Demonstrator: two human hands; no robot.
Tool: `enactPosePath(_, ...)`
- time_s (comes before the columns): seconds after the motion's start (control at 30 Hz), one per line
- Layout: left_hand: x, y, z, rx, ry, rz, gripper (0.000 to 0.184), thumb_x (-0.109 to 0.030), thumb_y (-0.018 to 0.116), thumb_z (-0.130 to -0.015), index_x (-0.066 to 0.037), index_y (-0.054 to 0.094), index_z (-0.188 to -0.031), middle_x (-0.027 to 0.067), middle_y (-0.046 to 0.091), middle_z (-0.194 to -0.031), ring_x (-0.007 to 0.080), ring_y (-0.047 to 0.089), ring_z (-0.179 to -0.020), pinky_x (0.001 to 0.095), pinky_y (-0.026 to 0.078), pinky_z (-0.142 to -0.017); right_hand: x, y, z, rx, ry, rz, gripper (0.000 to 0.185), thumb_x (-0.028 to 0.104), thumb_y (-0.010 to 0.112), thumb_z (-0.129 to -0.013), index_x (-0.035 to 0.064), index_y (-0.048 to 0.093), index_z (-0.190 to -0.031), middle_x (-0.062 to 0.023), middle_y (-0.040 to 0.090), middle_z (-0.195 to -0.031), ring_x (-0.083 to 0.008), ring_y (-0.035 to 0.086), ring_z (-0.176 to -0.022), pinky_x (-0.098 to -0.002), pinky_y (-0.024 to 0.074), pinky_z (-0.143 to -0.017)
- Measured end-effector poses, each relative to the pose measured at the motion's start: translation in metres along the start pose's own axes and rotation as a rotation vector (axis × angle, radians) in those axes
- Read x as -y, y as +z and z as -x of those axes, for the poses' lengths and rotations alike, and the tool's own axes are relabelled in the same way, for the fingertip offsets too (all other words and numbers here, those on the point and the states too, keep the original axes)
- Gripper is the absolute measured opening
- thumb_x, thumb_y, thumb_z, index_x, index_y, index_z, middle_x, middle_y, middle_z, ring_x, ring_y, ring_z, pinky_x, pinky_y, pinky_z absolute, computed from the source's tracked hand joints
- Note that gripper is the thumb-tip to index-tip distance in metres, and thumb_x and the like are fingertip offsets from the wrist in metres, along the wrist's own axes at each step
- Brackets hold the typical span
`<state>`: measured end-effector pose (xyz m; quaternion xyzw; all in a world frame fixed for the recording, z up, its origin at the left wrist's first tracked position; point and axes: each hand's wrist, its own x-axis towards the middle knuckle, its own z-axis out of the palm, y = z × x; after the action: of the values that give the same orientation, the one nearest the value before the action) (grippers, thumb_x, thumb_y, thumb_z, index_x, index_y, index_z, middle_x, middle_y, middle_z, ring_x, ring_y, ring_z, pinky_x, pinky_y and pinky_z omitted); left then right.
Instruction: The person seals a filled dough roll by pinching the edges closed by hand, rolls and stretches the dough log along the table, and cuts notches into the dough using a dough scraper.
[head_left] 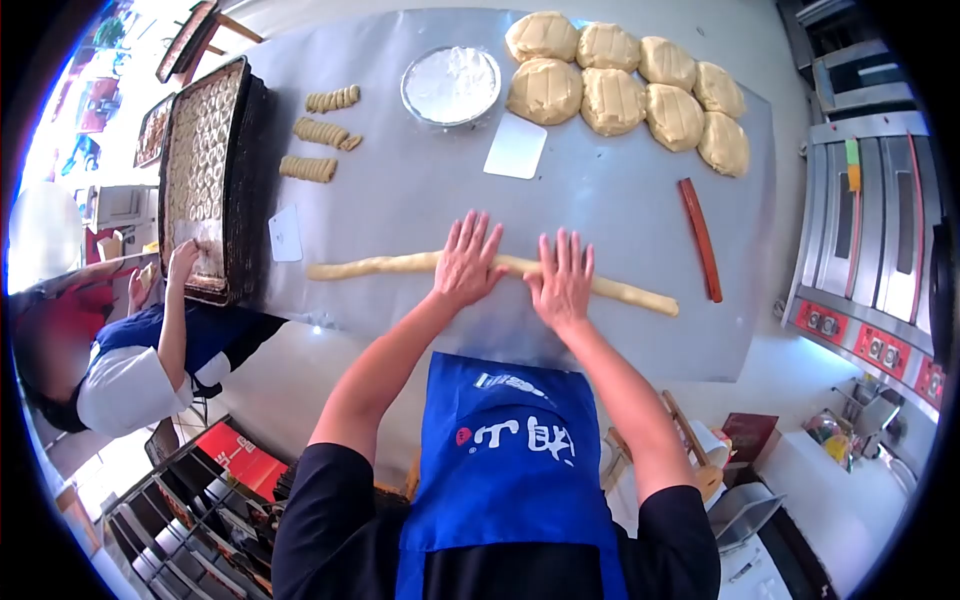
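Note:
A long thin dough rope point(385, 265) lies across the metal table point(400, 340) in front of me. Both palms press on its middle part, a short stretch of dough showing between them. My left hand point(468, 262) lies flat with its fingers spread. To its right, my right hand point(563, 280) is also flat, fingers pointing away from me. Beyond the hands are a white scraper point(515, 147), a bowl of white flour point(450, 85) and several large scored dough lumps point(545, 92).
Three coiled dough pieces point(308, 168) and another scraper point(285, 234) lie at the left. A co-worker point(130, 360) reaches over a black tray point(240, 180) of small dough pieces. A reddish-brown stick point(700, 240) lies right. Ovens point(870, 230) stand beyond the table's right edge.

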<state>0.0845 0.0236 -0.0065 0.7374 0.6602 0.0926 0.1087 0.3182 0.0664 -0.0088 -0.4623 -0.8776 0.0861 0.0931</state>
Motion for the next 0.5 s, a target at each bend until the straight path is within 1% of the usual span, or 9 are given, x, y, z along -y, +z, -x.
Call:
enactPosePath(0.03,0.004,0.001,-0.012,-0.008,-0.029,-0.032,0.081,-0.054,0.061,-0.102,-0.005,0.043,-0.164,0.0246,0.042,-0.169,0.0441,0.032,-0.161,0.0566,0.024,-0.133,-0.004,0.003,-0.018,0.009,0.004,0.002,0.079,0.060,0.051,-0.108,0.0058,0.043,-0.165,-0.0300,0.041,-0.167,-0.0484,0.036,-0.157,-0.0680,0.0217,-0.129)
enactPosePath(0.1,0.014,0.004,-0.035,-0.040,-0.085,-0.003,0.082,-0.056,0.057,-0.103,-0.004,0.041,-0.165,0.0262,0.040,-0.171,0.0453,0.028,-0.163,0.0572,0.022,-0.134,-0.013,0.004,-0.055,0.010,0.201,0.071,0.077,0.058,0.052,-0.108,0.0080,0.044,-0.165,-0.0290,0.041,-0.168,-0.0486,0.035,-0.158,-0.0663,0.0219,-0.130)
enactPosePath(0.17,0.016,0.002,-0.048,-0.189,-0.202,-0.002,0.083,-0.055,0.057,-0.104,-0.003,0.040,-0.166,0.0272,0.038,-0.171,0.0453,0.026,-0.164,0.0573,0.021,-0.134,-0.023,0.007,-0.074,-0.005,0.205,0.083,0.076,0.058,0.051,-0.108,0.0084,0.045,-0.165,-0.0290,0.042,-0.168,-0.0487,0.035,-0.158,-0.0658,0.0223,-0.130)
enactPosePath(0.2,0.015,0.004,-0.048,-0.174,-0.237,-0.032,0.083,-0.056,0.057,-0.105,-0.001,0.040,-0.165,0.0277,0.038,-0.171,0.0458,0.027,-0.163,0.0568,0.021,-0.134,-0.027,0.007,-0.080,-0.036,0.210,0.092,0.075,0.057,0.051,-0.108,0.0089,0.045,-0.165,-0.0289,0.042,-0.168,-0.0487,0.035,-0.158,-0.0653,0.0227,-0.130)
enactPosePath(0.23,0.010,0.007,-0.043,-0.180,-0.254,-0.039,0.083,-0.056,0.057,-0.105,-0.001,0.040,-0.165,0.0277,0.038,-0.171,0.0458,0.027,-0.163,0.0568,0.021,-0.134,-0.027,0.007,-0.078,-0.037,0.191,0.086,0.075,0.057,0.051,-0.108,0.0089,0.045,-0.165,-0.0289,0.042,-0.168,-0.0487,0.035,-0.158,-0.0653,0.0227,-0.130)
enactPosePath(0.33,-0.001,0.009,-0.001,-0.075,-0.229,-0.043,0.084,-0.056,0.058,-0.104,0.001,0.041,-0.164,0.0278,0.038,-0.171,0.0459,0.028,-0.163,0.0567,0.019,-0.134,-0.022,0.004,-0.044,0.018,-0.012,0.047,0.073,0.056,0.050,-0.110,0.0086,0.045,-0.165,-0.0288,0.041,-0.169,-0.0491,0.034,-0.158,-0.0651,0.0227,-0.129)
enactPosePath(0.4,-0.008,0.007,0.028,-0.036,-0.087,0.191,0.084,-0.057,0.059,-0.103,0.001,0.045,-0.162,0.0286,0.039,-0.170,0.0451,0.027,-0.163,0.0593,0.017,-0.135,-0.010,-0.001,-0.016,0.050,-0.031,0.043,0.073,0.056,0.049,-0.110,0.0094,0.044,-0.166,-0.0280,0.039,-0.170,-0.0493,0.033,-0.159,-0.0652,0.0217,-0.130)
enactPosePath(0.47,0.000,-0.006,0.050,-0.047,-0.119,0.127,0.084,-0.057,0.061,-0.102,0.000,0.045,-0.162,0.0282,0.039,-0.170,0.0447,0.028,-0.163,0.0598,0.017,-0.135,0.000,-0.006,-0.002,0.090,-0.027,0.053,0.073,0.056,0.048,-0.110,0.0101,0.042,-0.167,-0.0272,0.038,-0.171,-0.0494,0.032,-0.159,-0.0653,0.0208,-0.130)
enactPosePath(0.5,0.007,-0.011,0.061,-0.042,-0.134,0.065,0.085,-0.057,0.062,-0.101,0.000,0.046,-0.161,0.0278,0.040,-0.170,0.0443,0.029,-0.163,0.0604,0.018,-0.134,0.015,-0.006,0.005,0.004,-0.008,-0.054,0.074,0.056,0.047,-0.111,0.0109,0.041,-0.168,-0.0272,0.037,-0.172,-0.0497,0.031,-0.160,-0.0656,0.0199,-0.130)
